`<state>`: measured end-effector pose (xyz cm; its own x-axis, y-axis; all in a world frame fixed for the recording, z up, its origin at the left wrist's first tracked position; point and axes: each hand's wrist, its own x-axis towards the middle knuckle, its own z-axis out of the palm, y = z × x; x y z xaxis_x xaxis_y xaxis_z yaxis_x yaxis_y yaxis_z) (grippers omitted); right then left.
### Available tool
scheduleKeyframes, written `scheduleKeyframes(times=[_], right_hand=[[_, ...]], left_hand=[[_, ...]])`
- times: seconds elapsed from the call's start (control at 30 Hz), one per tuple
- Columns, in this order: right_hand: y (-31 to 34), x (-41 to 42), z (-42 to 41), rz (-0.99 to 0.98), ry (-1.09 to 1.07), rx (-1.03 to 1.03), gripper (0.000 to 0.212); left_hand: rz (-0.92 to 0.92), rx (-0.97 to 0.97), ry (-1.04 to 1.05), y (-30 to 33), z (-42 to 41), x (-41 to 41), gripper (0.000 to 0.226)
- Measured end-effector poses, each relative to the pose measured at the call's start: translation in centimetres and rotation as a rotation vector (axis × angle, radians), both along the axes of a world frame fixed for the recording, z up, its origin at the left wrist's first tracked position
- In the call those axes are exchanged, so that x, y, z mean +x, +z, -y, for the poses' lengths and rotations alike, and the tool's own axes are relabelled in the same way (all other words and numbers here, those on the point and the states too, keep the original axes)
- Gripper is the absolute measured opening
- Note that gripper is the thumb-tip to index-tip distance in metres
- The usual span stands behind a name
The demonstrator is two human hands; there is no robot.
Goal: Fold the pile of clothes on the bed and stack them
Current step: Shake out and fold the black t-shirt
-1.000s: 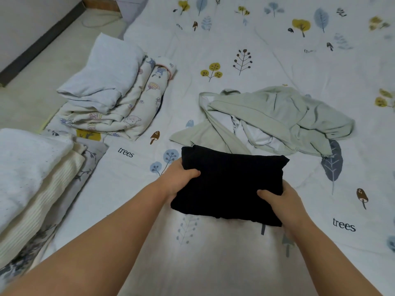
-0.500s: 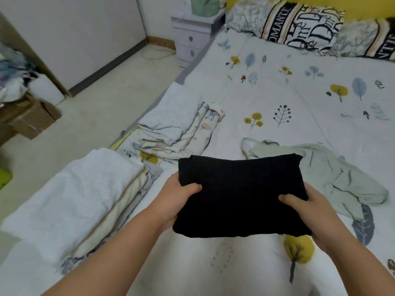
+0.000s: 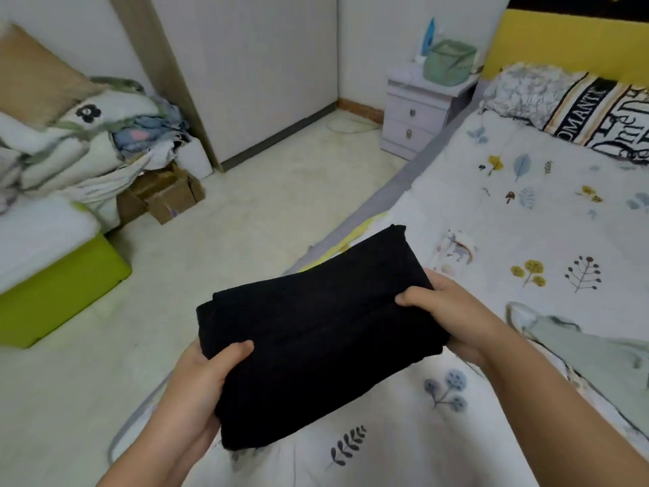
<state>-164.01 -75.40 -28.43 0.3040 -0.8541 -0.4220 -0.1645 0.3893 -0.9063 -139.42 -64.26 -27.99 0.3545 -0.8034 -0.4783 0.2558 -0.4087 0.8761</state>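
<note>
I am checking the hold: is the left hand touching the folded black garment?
Touching. The head view shows the left hand with its thumb over the folded black garment.

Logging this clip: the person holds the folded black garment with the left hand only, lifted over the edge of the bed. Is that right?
Not quite. In the head view both hands grip the folded black garment: the left hand at its near corner, the right hand at the far side. The rest stands; it is lifted over the edge of the bed.

Left hand [image 3: 196, 384] and right hand [image 3: 446, 311] are bare, no gloves. Both forearms bare, no sleeves visible. No rings or watch show.
</note>
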Motion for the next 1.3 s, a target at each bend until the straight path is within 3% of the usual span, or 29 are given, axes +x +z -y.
scheduleKeyframes(times=[0.2,0.33,0.5,0.6,0.67,0.7,0.77,0.8,0.87,0.93,1.0,1.13,1.3], right_hand=[[-1.5,7.9,4.7,0.037,0.213,0.121,0.025],[-5.5,10.7,6.9,-0.183,0.31,0.145,0.013],[-10.6,12.8,6.9,-0.429,0.299,-0.038,0.013],[-12.7,13.7,6.1,-0.652,0.284,-0.25,0.044],[-13.0,14.7,4.9,-0.948,0.167,-0.475,0.061],[-12.9,15.3,4.0,-1.017,0.075,-0.604,0.06],[-13.0,16.7,2.0,-0.964,-0.079,-0.857,0.052],[-13.1,17.5,1.0,-0.953,-0.065,-0.919,0.052],[-14.3,18.5,-0.2,-1.026,0.105,-0.892,0.057],[-16.2,18.7,-0.3,-1.09,0.278,-0.775,0.063],[-17.9,18.5,0.2,-1.096,0.384,-0.665,0.077],[-19.4,19.0,0.8,-1.079,0.419,-0.668,0.091],[-19.6,19.1,1.3,-1.029,0.457,-0.652,0.106]], left_hand=[[-0.059,-0.015,0.26,-2.6,-2.2,5.0,0.026],[-0.046,0.016,0.351,-6.6,-2.1,5.6,0.032],[0.026,0.087,0.427,-10.6,-1.8,6.1,0.029],[0.21,0.188,0.481,-11.6,-1.3,6.3,0.023],[0.502,0.295,0.503,-11.4,-1.0,6.3,0.046],[0.725,0.274,0.503,-11.0,-0.9,6.2,0.053],[1.18,0.052,0.376,-10.3,-0.4,5.6,0.052],[1.358,-0.065,0.208,-10.4,0.1,4.9,0.051],[1.521,-0.107,-0.192,-11.7,1.2,3.8,0.048],[1.498,0.09,-0.472,-14.2,1.7,3.9,0.06],[1.477,0.209,-0.577,-16.3,2.0,4.7,0.07],[1.496,0.239,-0.562,-17.3,2.5,6.0,0.056],[1.484,0.278,-0.61,-16.8,3.1,6.1,0.056]])
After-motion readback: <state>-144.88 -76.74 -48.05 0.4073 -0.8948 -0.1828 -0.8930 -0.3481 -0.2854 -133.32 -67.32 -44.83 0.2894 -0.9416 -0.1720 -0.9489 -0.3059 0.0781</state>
